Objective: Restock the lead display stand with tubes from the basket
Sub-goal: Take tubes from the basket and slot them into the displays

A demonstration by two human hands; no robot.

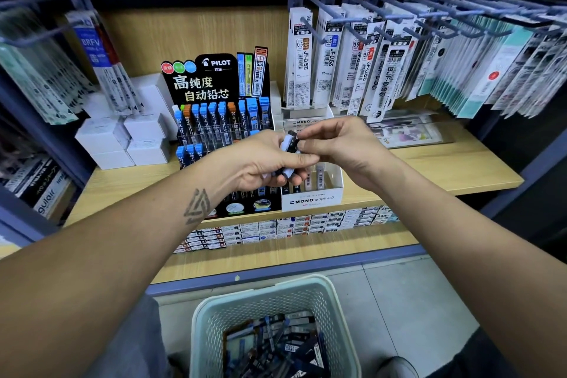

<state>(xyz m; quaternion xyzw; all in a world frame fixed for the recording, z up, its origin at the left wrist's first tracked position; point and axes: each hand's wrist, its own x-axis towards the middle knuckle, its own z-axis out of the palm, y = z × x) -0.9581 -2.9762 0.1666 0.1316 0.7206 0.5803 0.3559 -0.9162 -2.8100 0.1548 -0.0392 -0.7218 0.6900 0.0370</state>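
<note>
Wooden shelving in a stationery shop frames the black Pilot lead display stand (214, 120), its clear slots partly filled with blue-capped and orange-capped tubes, as I stand before it mid-restock. Just in front of the stand, my left hand (260, 163) curls around a small bundle of lead tubes (287, 159), while my right hand (340, 147) pinches the top of one tube between thumb and forefinger. By my reckoning I am singling one out of the bundle, and the next move calls for matching its cap colour and grade to an open slot, then sliding it in upright. Below the stand, on the floor, the pale green basket (267, 294) holds many more tubes. Right of the stand sits a white Mono box (313, 198), with hanging refill packs (368, 61) above it, and white cartons (122, 138) are stacked to its left
</note>
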